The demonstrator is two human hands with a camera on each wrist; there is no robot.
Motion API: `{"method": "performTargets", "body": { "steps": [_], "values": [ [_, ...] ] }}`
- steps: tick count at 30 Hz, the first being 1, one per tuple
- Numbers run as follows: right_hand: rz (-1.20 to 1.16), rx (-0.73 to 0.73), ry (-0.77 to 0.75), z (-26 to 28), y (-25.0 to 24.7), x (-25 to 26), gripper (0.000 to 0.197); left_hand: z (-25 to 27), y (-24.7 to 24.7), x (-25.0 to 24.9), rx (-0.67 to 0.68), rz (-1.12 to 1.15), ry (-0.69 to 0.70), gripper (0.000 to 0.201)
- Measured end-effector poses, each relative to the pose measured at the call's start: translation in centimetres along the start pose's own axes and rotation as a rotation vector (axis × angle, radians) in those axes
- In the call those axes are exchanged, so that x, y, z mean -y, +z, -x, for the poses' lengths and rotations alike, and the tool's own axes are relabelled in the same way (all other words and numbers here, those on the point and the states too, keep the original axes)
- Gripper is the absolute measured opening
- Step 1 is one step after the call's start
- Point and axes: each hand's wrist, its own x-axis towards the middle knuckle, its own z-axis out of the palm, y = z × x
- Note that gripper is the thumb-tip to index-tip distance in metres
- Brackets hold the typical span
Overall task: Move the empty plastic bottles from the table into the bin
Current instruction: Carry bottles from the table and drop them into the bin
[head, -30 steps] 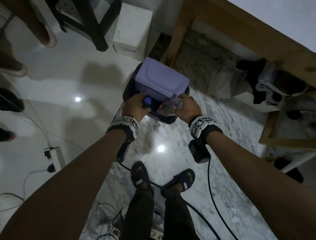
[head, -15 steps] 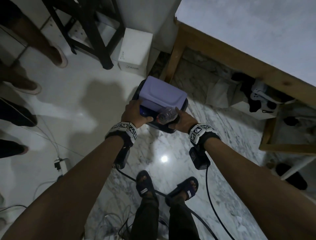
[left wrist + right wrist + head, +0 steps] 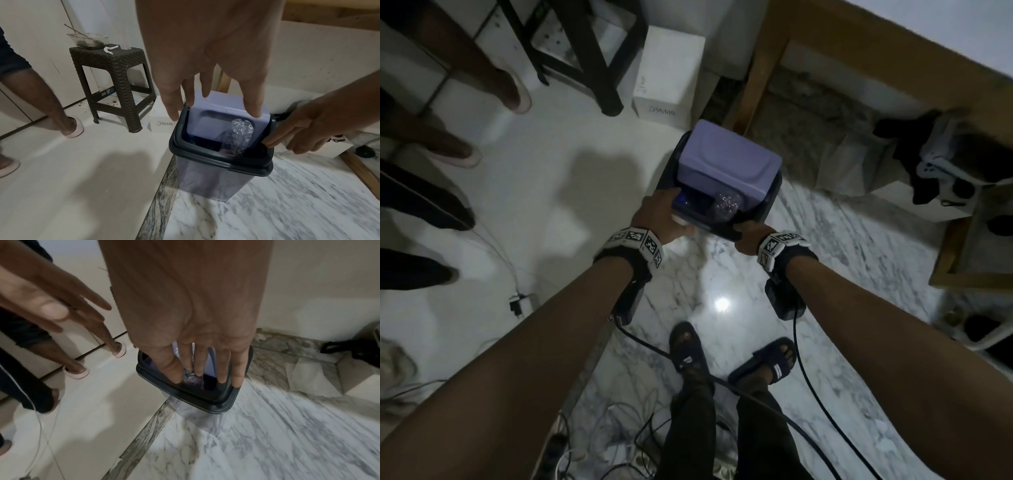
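Observation:
The bin stands on the floor with a black rim [image 3: 774, 200] [image 3: 222, 160] [image 3: 195, 395] and a lilac swing lid [image 3: 726, 164] [image 3: 222, 105] tipped back. A crumpled clear plastic bottle [image 3: 726, 205] [image 3: 238, 134] [image 3: 190, 375] stands upright in the opening. Something blue [image 3: 683, 200] shows beside it inside. My left hand [image 3: 661, 219] [image 3: 205, 87] holds nothing; its straight fingers touch the lid's top edge. My right hand [image 3: 748, 234] [image 3: 205, 366] is empty too, its straight fingers resting on the bin's near right rim.
A wooden table leg [image 3: 756, 68] rises just behind the bin. A white box [image 3: 671, 68] and a dark stool [image 3: 115, 78] stand to its left. Other people's feet [image 3: 465, 154] are at the far left. Cables [image 3: 619, 428] lie by my sandalled feet [image 3: 688, 353].
A second ago each hand held a bottle over the bin's opening. Both bottles have since dropped in, and both hands have let go and straightened at the lid and rim.

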Motion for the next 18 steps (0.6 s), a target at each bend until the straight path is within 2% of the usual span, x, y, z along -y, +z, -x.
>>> {"method": "performTargets", "body": {
  "steps": [4,7,13,18],
  "values": [
    [0.005,-0.008,-0.008,0.7,0.1,-0.7,0.063,0.8,-0.3,0.9,0.12,-0.055,-0.026,0.096],
    [0.004,-0.048,-0.045,2.3,-1.6,-1.0,0.056,1.6,-1.3,0.0,0.16,-0.085,-0.041,0.099],
    [0.035,-0.102,-0.093,4.0,-4.7,-0.5,0.049,2.2,-3.0,-3.3,0.125,-0.072,0.029,0.089],
    [0.026,-0.134,-0.12,2.1,-3.8,0.4,0.059,1.0,-1.6,-2.8,0.109,-0.08,0.017,0.09]
  ]
}}
